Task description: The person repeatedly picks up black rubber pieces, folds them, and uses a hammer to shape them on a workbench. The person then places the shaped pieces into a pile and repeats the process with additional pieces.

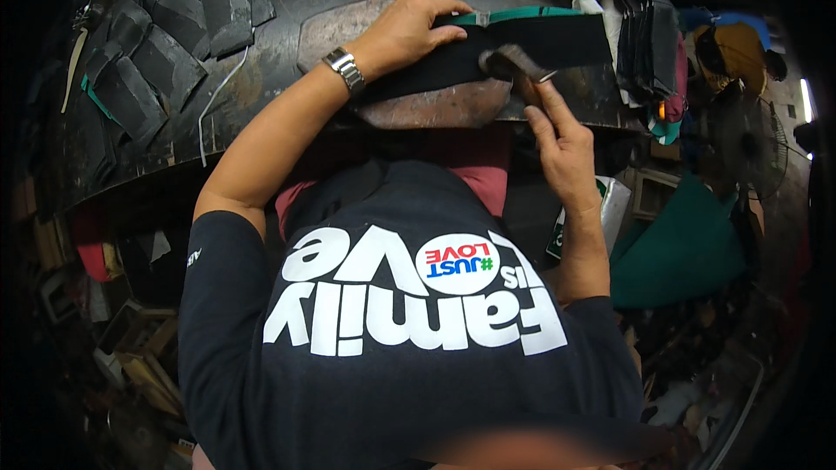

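The left hand (418, 35) holds the black panel (562, 39) across the brown slab (435, 110); the right hand (568, 152) grips a hammer (514, 61). Strike squarely over the slab, clear of the left hand.

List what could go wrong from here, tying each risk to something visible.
The hammer in the right hand is close to the left hand, so a stray blow might catch its fingers.

The black strip reaches right, past the visible part of the brown slab, so that end could shift if hit.
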The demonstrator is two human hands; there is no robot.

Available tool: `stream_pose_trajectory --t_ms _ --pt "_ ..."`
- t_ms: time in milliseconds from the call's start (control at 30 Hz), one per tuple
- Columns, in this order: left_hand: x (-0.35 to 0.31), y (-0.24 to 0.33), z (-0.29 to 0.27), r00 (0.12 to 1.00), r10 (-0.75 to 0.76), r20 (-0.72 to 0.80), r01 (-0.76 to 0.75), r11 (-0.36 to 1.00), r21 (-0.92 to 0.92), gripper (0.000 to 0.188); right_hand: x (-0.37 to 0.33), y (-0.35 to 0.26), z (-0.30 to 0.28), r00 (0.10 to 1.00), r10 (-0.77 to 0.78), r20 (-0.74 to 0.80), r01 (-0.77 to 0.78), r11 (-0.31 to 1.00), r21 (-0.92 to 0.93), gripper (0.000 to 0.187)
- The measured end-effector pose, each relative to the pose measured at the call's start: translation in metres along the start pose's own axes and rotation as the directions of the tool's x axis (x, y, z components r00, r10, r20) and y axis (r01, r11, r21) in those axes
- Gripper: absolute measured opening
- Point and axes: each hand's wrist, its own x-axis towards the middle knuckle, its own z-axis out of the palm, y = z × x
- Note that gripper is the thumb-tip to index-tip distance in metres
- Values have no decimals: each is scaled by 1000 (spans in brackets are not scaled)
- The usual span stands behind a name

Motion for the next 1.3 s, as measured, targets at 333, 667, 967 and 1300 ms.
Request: stream_pose_trajectory --t_ms 333,667,967,1300 --pt "-9 -1 -10 998 63 22 -63 998 16 40 -5 2 23 993 -79 87 88 990 -108 44" --pt "-79 -13 -90 995 -57 -78 65 992 110 38 -9 -47 56 946 -152 287 196 971 -135 49" --pt "-116 3 -85 985 -81 -150 87 996 36 43 28 -56 75 935 -227 273 284 940 -190 48" --pt "-103 11 -62 992 -43 -122 77 953 292 60 17 -34 58 980 -173 101 190 960 -207 52"
